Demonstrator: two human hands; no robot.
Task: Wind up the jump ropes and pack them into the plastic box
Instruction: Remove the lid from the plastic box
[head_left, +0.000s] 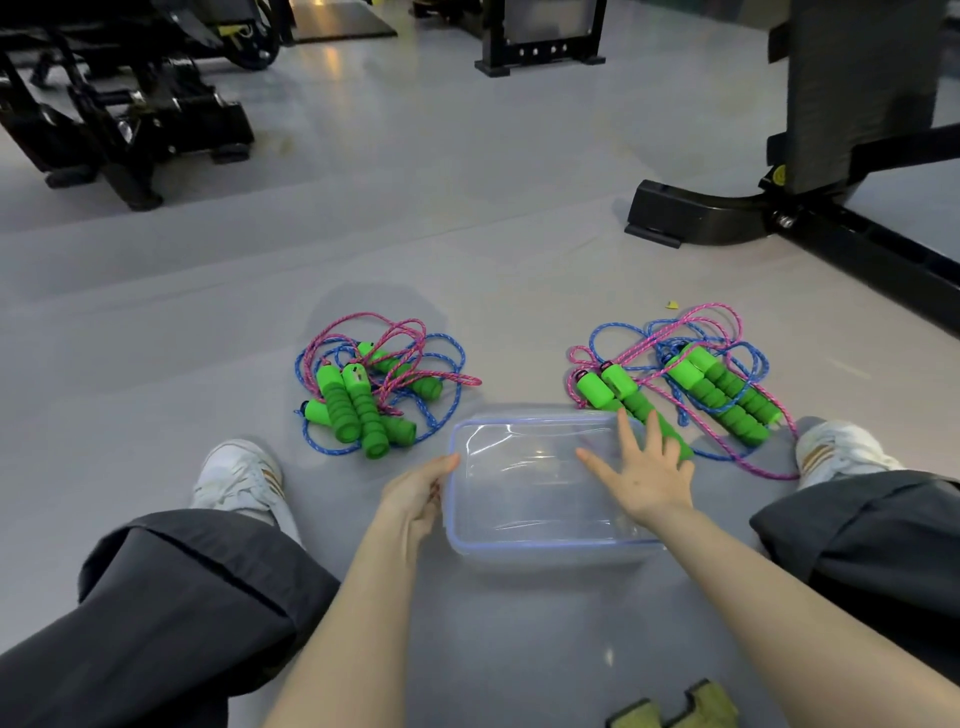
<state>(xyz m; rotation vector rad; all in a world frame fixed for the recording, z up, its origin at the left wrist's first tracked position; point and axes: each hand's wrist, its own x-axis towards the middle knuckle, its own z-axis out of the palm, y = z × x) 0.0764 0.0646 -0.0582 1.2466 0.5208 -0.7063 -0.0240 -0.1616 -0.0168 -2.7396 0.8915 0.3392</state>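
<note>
A clear plastic box (524, 545) with a bluish rim sits on the grey floor between my legs. My left hand (415, 496) touches its left rim, fingers loosely bent. My right hand (641, 475) hovers over the box's right side with fingers spread, holding nothing. One tangle of jump ropes (371, 387) with green foam handles and pink and blue cords lies beyond the box to the left. A second tangle (696, 389) lies to the right, one green handle reaching under my right fingertips.
My legs in dark trousers and white shoes (241, 478) (836, 449) flank the box. Black gym machine frames stand far left (130, 119) and right (810, 156). A yellow-green object (675, 709) lies at the bottom edge.
</note>
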